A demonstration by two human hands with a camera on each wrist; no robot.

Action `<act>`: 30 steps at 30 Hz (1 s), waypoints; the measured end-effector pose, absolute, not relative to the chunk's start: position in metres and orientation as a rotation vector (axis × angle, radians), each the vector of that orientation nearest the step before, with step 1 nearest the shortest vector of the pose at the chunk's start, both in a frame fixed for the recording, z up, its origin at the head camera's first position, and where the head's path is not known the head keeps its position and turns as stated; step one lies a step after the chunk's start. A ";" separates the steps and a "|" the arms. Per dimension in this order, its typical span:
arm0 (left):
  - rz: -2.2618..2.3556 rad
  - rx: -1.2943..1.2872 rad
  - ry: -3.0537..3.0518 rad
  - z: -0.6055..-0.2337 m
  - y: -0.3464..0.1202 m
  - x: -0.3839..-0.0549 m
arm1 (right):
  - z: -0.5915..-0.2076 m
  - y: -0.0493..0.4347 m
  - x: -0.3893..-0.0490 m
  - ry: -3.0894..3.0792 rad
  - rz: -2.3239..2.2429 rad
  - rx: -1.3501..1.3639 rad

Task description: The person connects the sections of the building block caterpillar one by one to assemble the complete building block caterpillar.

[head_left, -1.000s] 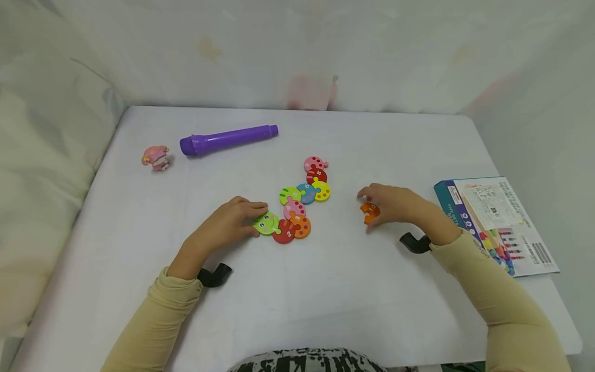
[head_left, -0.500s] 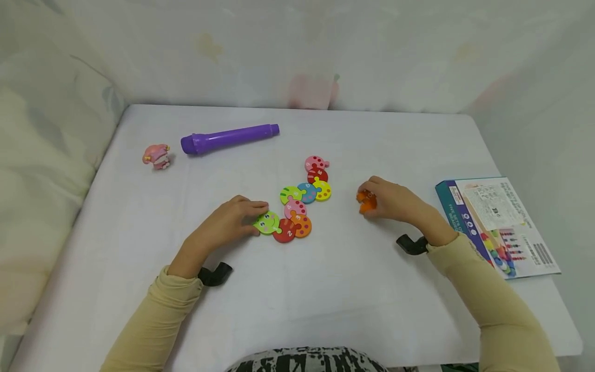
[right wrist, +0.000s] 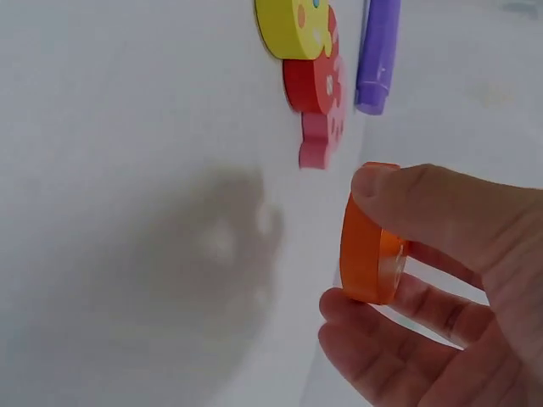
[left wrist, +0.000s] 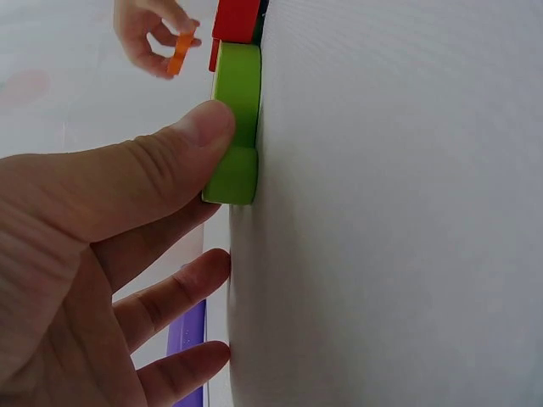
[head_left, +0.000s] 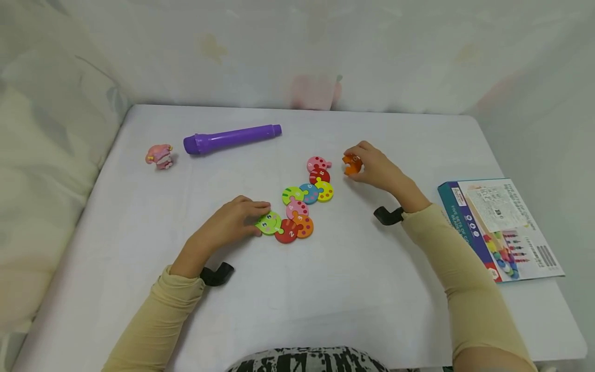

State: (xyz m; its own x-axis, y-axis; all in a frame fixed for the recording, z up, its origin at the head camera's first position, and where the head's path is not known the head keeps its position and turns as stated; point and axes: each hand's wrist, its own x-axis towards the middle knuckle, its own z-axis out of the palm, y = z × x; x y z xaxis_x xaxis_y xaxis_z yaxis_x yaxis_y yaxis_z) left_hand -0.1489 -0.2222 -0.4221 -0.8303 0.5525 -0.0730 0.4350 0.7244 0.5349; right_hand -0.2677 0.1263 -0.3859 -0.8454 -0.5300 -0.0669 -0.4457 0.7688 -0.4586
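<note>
A chain of joined, colourful caterpillar puzzle pieces winds across the white table in the head view. At its near left end is the green smiling head piece (head_left: 268, 223), joined to a red piece (head_left: 285, 233). My left hand (head_left: 232, 222) holds the head piece's left edge between thumb and forefinger; its other fingers are spread, as the left wrist view shows. At the chain's far end lies a pink spotted piece (head_left: 317, 164). Right of it, my right hand (head_left: 378, 168) pinches an orange puzzle piece (right wrist: 363, 250) between thumb and fingers, raised above the table, its shadow apart.
A purple toy microphone (head_left: 232, 139) lies at the back left, beside a small pink figurine (head_left: 160, 156). On the right, a flat printed box (head_left: 504, 227) lies near the table's edge. White fabric (head_left: 395, 62) hangs behind the table (head_left: 325, 305).
My right hand has closed its fingers on the orange piece, lifted it, and carried it away from me and left, towards the chain's pink end. The left hand has stayed at the head piece.
</note>
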 end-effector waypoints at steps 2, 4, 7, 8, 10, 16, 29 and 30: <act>0.759 0.786 2.698 -0.422 -0.222 -0.149 | -0.389 0.118 -0.275 2.767 -0.635 -0.762; 0.764 0.789 2.697 -0.422 -0.221 -0.148 | -0.391 0.110 -0.280 2.762 -0.616 -0.742; 0.773 0.796 2.696 -0.423 -0.220 -0.148 | -0.395 0.102 -0.286 2.740 -0.608 -0.709; 0.774 0.796 2.696 -0.424 -0.219 -0.148 | -0.396 0.100 -0.287 2.731 -0.606 -0.697; 0.772 0.799 2.696 -0.424 -0.219 -0.148 | -0.398 0.097 -0.288 2.717 -0.604 -0.689; 0.754 0.793 2.700 -0.425 -0.217 -0.146 | -0.401 0.091 -0.289 2.713 -0.545 -0.699; 0.756 0.775 2.696 -0.424 -0.218 -0.144 | -0.409 0.084 -0.292 2.688 -0.395 -0.651; 0.749 0.775 2.697 -0.424 -0.219 -0.144 | -0.410 0.083 -0.293 2.685 -0.387 -0.655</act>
State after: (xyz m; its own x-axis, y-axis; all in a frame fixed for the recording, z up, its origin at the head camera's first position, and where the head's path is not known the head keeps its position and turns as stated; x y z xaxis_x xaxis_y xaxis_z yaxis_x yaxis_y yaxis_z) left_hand -0.1440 -0.2187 -0.4241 -0.8315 0.5494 -0.0828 0.4281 0.7285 0.5349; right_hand -0.2929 0.0834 -0.4096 -0.8324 -0.4855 -0.2674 -0.3901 0.8559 -0.3395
